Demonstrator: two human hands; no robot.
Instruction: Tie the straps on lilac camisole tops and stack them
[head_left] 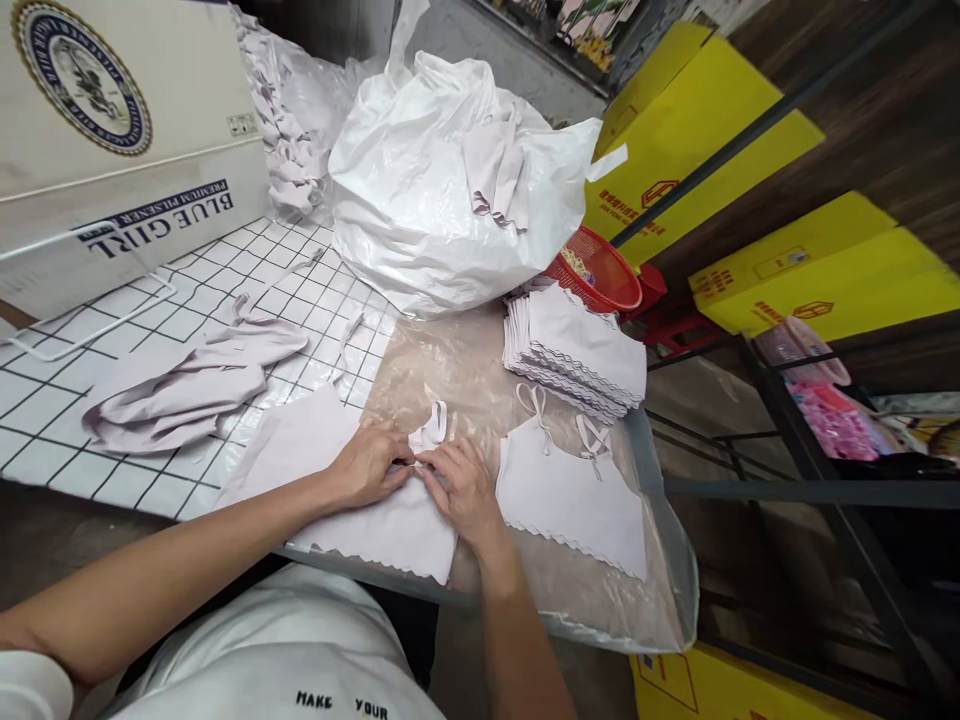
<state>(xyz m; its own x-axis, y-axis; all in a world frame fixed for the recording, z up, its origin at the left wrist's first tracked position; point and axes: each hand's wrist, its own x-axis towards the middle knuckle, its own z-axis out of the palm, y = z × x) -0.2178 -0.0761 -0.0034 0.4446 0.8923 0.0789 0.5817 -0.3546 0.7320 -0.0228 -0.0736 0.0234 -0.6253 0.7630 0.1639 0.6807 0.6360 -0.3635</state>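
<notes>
A pale lilac camisole top (382,530) with a scalloped hem lies flat in front of me. My left hand (373,462) and my right hand (463,488) meet at its upper edge, fingertips pinched together at the base of a thin looped strap (433,428). Fingers cover the exact spot they grip. To the right, a matching crop top (570,500) is spread out, its two straps tied in small bows. Behind it stands a neat stack of folded lilac pieces (574,345). Loose lilac fabric (187,385) lies crumpled on the left.
A large white plastic bag (427,190) with a lilac piece on it stands at the back. At left is a Blue Girl carton (135,130). A red basket (611,265), yellow boxes (697,130) and a dark metal rack (795,490) stand right of the plastic-covered table (585,610).
</notes>
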